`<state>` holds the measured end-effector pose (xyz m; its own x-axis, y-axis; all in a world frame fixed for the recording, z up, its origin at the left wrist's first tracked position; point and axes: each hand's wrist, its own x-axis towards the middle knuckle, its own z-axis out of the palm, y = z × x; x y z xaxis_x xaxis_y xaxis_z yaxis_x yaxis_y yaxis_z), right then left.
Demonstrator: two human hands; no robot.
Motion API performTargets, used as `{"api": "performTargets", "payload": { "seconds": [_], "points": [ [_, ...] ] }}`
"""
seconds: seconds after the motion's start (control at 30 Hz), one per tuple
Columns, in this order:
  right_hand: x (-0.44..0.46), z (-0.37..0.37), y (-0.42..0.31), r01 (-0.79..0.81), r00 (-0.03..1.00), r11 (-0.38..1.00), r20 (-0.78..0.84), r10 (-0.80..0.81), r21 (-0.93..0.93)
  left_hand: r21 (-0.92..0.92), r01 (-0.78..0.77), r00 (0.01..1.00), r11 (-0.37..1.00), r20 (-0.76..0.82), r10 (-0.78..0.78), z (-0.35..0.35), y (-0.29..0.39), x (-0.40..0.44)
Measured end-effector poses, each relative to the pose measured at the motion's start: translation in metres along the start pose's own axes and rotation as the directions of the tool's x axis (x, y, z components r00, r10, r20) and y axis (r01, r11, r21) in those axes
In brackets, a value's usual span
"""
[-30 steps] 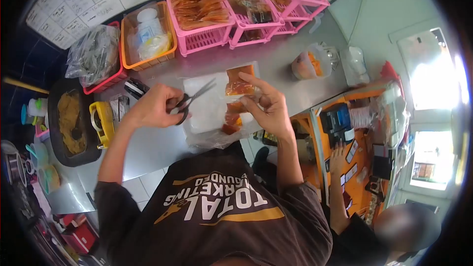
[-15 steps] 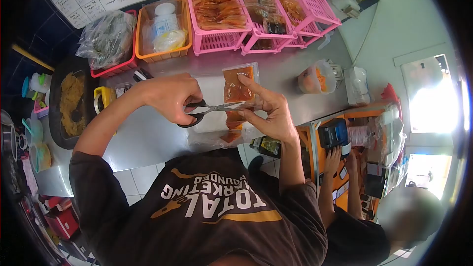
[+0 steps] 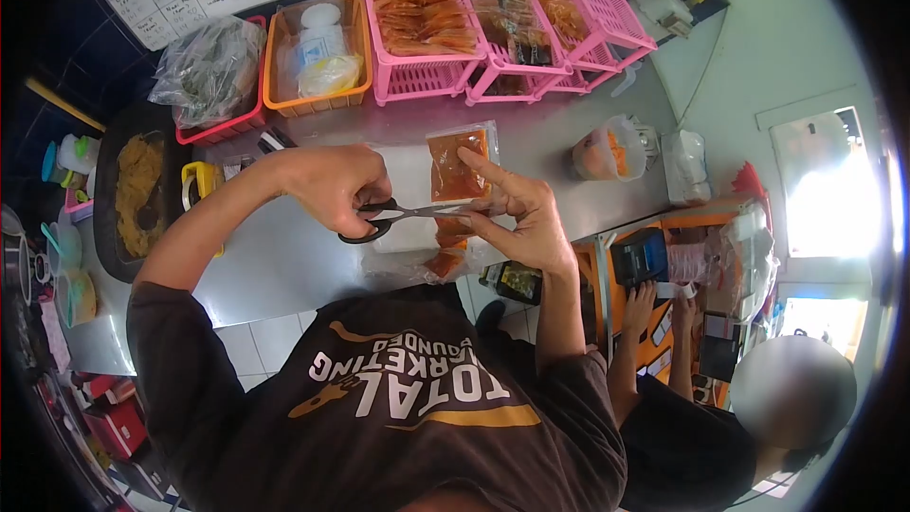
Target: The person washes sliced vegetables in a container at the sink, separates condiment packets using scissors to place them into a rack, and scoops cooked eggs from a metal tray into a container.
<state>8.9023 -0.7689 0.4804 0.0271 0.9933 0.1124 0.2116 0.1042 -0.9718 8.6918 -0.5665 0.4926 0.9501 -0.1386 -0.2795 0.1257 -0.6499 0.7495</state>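
My left hand (image 3: 339, 192) is closed around the black handles of a pair of scissors (image 3: 417, 212). The blades point right and lie across a strip of clear plastic sachets filled with orange-brown sauce. My right hand (image 3: 521, 213) grips this strip, its index finger over the upper sachet (image 3: 457, 166) and its thumb near the blade tips. Below the blades hang more sachets (image 3: 449, 251), partly hidden by the thumb and scissors. A white sheet or board (image 3: 403, 166) lies under the strip on the steel table (image 3: 284, 270).
Along the back stand an orange basket (image 3: 273, 57), a pink basket (image 3: 417, 69) of filled sachets and pink racks (image 3: 540, 78). A dark tub (image 3: 109, 218) of brown paste is left; a plastic jug (image 3: 611, 147) is right. A co-worker (image 3: 682, 455) works at the orange shelf (image 3: 616, 308).
The scissor blades have come closer together across the strip. Both my hands stay in nearly the same place. At the right, the co-worker's head and one hand have shifted.
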Motion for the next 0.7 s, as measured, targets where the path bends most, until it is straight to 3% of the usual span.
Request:
{"api": "performTargets", "payload": {
  "seconds": [0.33, 0.53, 0.7],
  "points": [
    [-0.001, -0.001, 0.003, -0.013, 1.000, 0.999, 0.006, 0.013, 0.031, -0.108, 0.037, 0.999, 0.993, 0.029, -0.034, 0.007, -0.014, -0.001],
    [0.002, 0.001, 0.007, -0.001, 0.999, 0.999, 0.041, 0.000, 0.042, -0.050, -0.010, 1.000, 0.999, -0.018, 0.010, 0.009, -0.010, 0.000],
    [0.005, 0.003, 0.007, -0.003, 1.000, 0.999, 0.029, 0.002, 0.037, -0.034, 0.037, 0.999, 0.999, 0.027, -0.036, 0.004, -0.009, 0.000]
  ]
}}
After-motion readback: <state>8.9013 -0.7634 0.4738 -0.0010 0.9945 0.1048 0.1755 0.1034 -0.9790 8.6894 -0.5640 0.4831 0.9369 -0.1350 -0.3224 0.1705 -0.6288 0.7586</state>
